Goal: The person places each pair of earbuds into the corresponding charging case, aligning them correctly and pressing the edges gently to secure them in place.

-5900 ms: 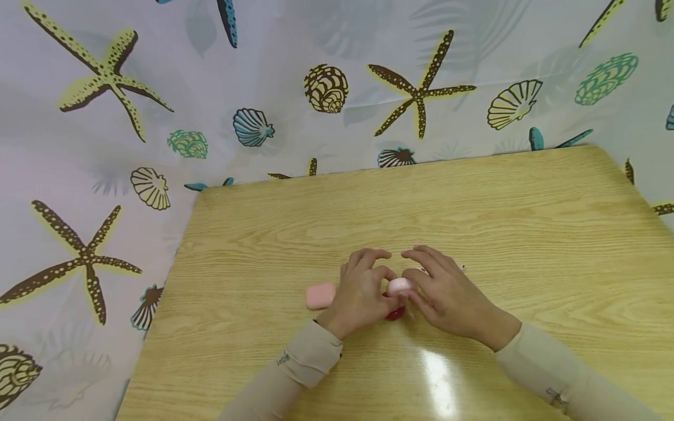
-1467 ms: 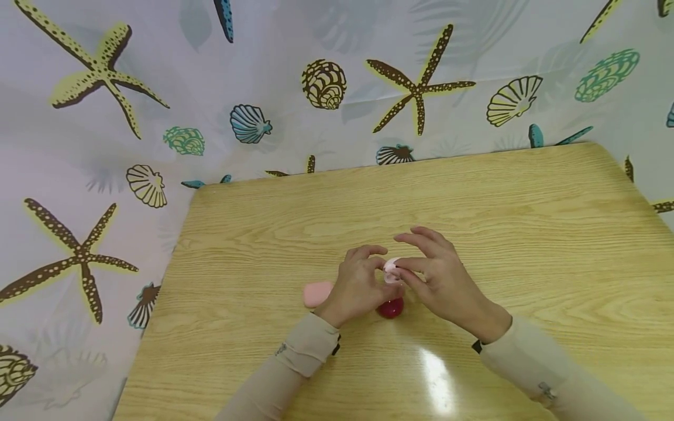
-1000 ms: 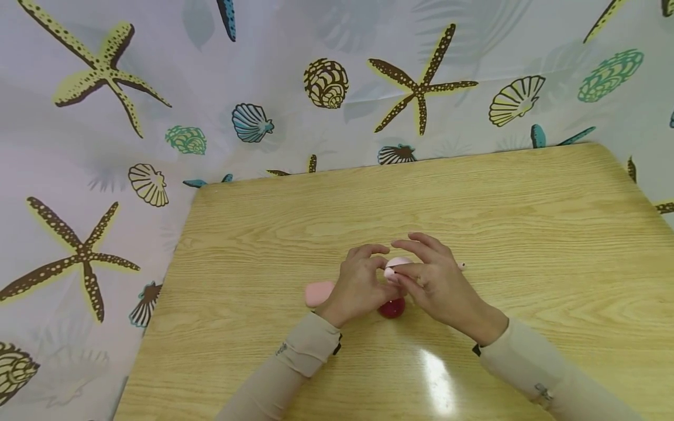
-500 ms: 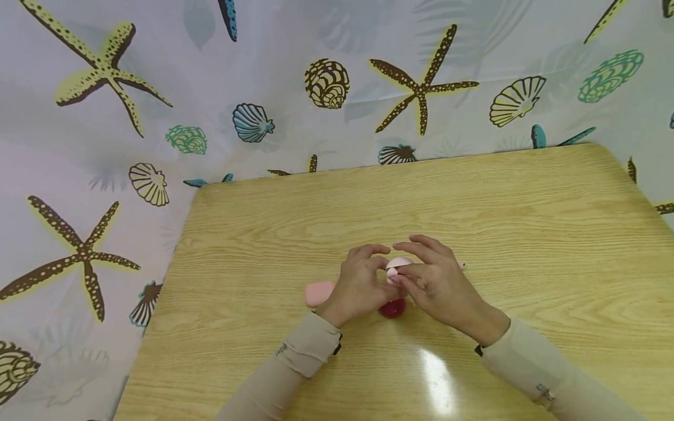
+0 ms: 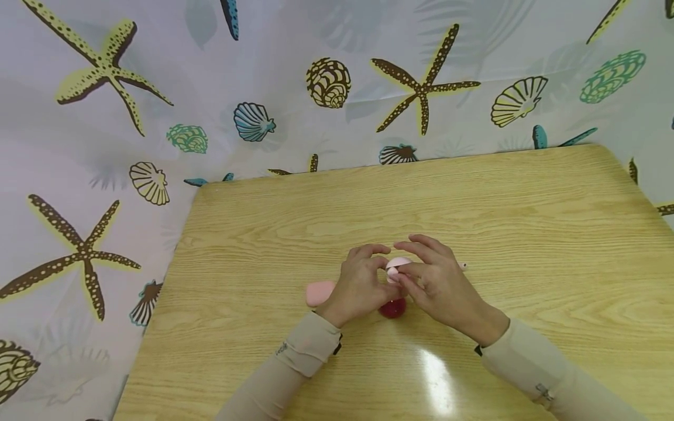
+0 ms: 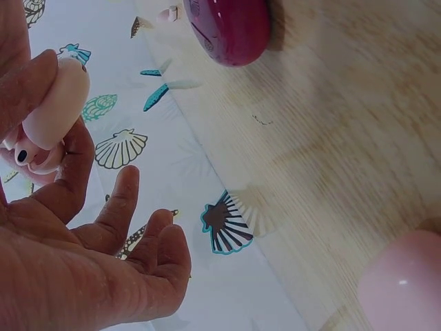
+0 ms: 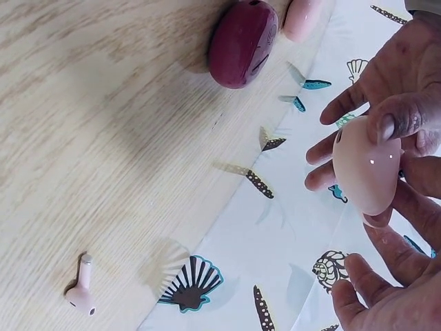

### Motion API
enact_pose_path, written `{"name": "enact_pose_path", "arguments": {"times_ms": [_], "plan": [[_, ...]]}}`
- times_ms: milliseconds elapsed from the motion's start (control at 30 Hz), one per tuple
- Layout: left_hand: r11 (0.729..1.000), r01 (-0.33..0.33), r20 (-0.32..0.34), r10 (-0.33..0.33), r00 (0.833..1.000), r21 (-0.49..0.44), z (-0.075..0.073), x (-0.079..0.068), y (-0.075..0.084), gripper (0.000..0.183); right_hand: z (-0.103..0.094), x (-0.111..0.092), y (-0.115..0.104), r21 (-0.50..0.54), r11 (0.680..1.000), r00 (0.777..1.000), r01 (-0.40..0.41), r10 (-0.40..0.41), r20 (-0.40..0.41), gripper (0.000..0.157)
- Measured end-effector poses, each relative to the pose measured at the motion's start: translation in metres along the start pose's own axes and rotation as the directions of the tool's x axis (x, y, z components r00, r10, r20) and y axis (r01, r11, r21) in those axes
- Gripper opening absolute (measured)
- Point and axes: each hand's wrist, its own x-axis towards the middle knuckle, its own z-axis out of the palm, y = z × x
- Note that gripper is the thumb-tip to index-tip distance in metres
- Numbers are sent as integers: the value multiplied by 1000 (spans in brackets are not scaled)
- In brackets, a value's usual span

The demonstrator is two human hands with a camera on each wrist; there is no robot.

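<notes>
My left hand (image 5: 360,286) holds a pale pink earbud case (image 5: 398,262) between thumb and fingers, above the table. Its lid stands up in the head view. My right hand (image 5: 442,283) pinches a light pink earbud (image 5: 392,273) right at the case's opening, its other fingers spread. In the left wrist view the earbud (image 6: 25,153) shows a dark oval beside the case (image 6: 60,103). The right wrist view has the left thumb (image 7: 400,127) on the smooth shell of the case (image 7: 365,169). Another earbud (image 7: 81,289) lies on the table.
A glossy dark red case (image 5: 392,308) sits on the table just below the hands. Left of it, partly behind the left wrist, lies a pink case (image 5: 319,292). The wooden table (image 5: 295,222) meets a shell-patterned cloth (image 5: 358,128) at the back.
About six seconds ago both hands held the pale pink case without a visible earbud. The right hand has since brought an earbud to the opened case. Over the last half second little has moved.
</notes>
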Motion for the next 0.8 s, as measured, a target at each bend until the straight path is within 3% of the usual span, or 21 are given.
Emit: {"name": "enact_pose_path", "arguments": {"times_ms": [800], "plan": [[1000, -10, 7, 10, 1000, 9, 1, 1, 1, 34, 0, -4, 2, 24, 1000, 1000, -19, 19, 5, 13]]}}
